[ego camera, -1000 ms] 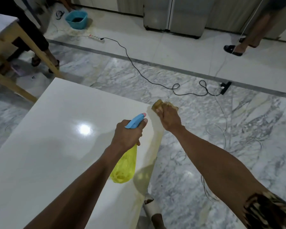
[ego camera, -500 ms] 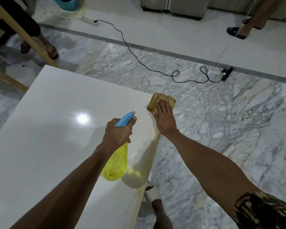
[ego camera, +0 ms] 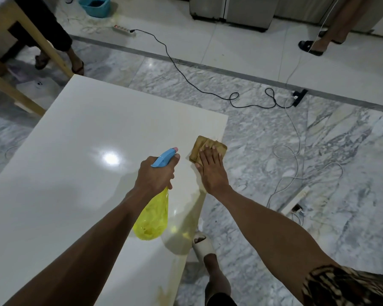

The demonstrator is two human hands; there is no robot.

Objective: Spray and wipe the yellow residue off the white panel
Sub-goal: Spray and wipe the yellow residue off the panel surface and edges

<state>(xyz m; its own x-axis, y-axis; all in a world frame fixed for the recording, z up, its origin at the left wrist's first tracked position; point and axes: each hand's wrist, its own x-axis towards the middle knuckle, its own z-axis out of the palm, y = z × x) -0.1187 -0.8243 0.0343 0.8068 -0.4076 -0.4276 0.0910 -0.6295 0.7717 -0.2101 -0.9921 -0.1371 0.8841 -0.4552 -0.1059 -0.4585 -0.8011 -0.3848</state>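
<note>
The white panel [ego camera: 75,173] lies flat in front of the person and fills the left and middle of the view. Its right edge runs beside the marble floor [ego camera: 318,162]. The yellow residue [ego camera: 191,219] shows as a pale yellowish band along this right edge, and some more of it is visible close to the lower border of the panel.

The right hand [ego camera: 211,171] lies flat, with straight fingers, on a folded brown cloth [ego camera: 208,146] near the far right corner of the panel. It presses the cloth onto the surface, probably so that the cloth can rub the stained strip along the edge. The left hand [ego camera: 156,175] is curled round the neck of the spray bottle [ego camera: 153,217], which has a blue trigger head and a yellow body. The bottle hangs above the panel, just beside the right hand, with the nozzle toward the cloth, so I judge it is kept ready to wet the next part.

Farther away, a black cable [ego camera: 186,69] runs across the floor, a blue basket [ego camera: 95,5] stands at the top, and the legs of other people are near a wooden table [ego camera: 29,38].
</note>
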